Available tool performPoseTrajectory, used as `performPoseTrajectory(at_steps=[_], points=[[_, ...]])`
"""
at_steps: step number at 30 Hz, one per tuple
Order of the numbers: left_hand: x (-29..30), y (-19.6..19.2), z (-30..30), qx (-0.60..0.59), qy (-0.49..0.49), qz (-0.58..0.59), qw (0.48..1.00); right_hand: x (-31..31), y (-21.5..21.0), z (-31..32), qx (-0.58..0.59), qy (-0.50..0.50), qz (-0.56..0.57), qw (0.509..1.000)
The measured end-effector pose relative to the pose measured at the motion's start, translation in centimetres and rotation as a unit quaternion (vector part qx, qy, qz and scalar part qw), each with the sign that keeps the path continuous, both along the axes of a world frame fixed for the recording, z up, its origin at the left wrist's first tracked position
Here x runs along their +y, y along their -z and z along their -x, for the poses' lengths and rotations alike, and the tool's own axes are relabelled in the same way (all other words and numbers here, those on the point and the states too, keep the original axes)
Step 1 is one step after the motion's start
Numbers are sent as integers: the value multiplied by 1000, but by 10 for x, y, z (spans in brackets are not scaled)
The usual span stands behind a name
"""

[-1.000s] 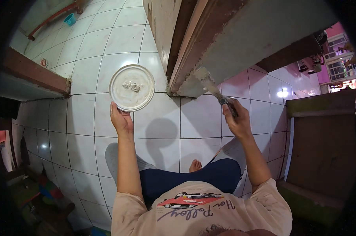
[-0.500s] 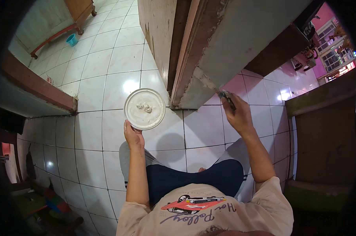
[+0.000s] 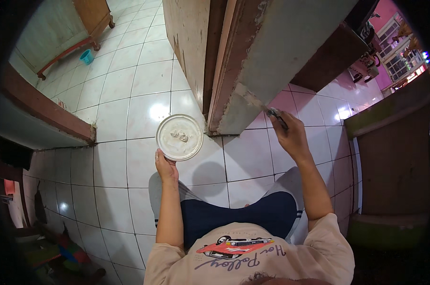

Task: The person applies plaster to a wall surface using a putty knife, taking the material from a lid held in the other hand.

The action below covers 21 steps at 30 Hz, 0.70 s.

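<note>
My left hand [image 3: 167, 167] grips the near edge of a round whitish lid [image 3: 170, 151], thumb on its rim and the other fingers underneath. Lumps of pale putty [image 3: 179, 136] sit in the middle of the lid. In my right hand [image 3: 289, 135] is a putty knife [image 3: 275, 113], closed around its dark handle. The knife's blade rests against the grey wall [image 3: 281, 61], close to the brownish door frame [image 3: 232, 57]. Rough, pale filler [image 3: 246, 92] shows on the wall by the blade and along the frame's edge.
A wooden door [image 3: 189, 42] stands beside the frame. Another frame post [image 3: 48, 107] rises at the left. Far left, a small blue bucket [image 3: 86, 57] is near a wooden cabinet [image 3: 53, 33]. At the right stands a dark brown panel [image 3: 395, 166]. White tiles [image 3: 148, 109] cover the floor.
The lid and my left hand have shifted slightly right and nearer in the picture. My right hand stays at nearly the same place on the wall, still holding the putty knife.
</note>
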<state>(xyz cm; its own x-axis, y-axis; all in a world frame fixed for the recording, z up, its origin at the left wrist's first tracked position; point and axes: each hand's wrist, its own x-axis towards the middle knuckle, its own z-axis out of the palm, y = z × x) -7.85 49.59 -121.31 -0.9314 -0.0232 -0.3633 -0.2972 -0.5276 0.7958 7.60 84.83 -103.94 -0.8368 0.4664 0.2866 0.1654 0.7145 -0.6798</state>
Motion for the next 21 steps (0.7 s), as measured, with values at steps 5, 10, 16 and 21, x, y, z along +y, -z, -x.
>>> performPoseTrajectory(at_steps=[5,10,16,21], points=[[4,5,6,8,-5,-6,1000,-15,-3,-6,6,-4,41,999],[4,9,8,-12,13,8,1000,-19,6,2,-7,14,34,999],[0,20,10,-4,6,-1,1000,-42,3,-8,62,11,15,998],[-2,25,11,-6,5,3,1000,-46,10,-4,70,23,-52,996]])
